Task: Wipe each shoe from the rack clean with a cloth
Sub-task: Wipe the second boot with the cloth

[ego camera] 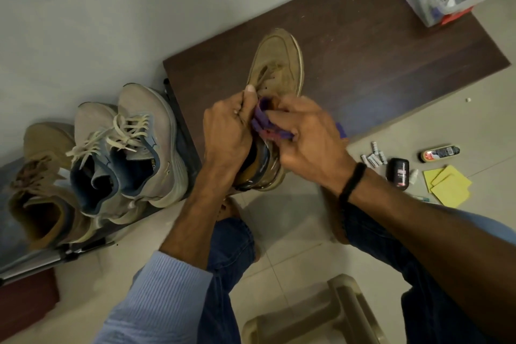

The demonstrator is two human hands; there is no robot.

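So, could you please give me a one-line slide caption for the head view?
Left hand steadies a tan shoe on the dark board while the right hand wipes it with a purple cloth.

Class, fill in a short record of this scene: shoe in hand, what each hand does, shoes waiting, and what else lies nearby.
Shoe in hand: tan shoe, over the brown board
Left hand: grips the shoe's collar
Right hand: presses purple cloth at the opening
Waiting: three shoes on the rack
Nearby: clear box, yellow cloths on the floor

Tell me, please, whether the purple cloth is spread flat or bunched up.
Bunched up: the purple cloth shows crumpled folds, pinched between the left hand and right hand against the tan shoe.
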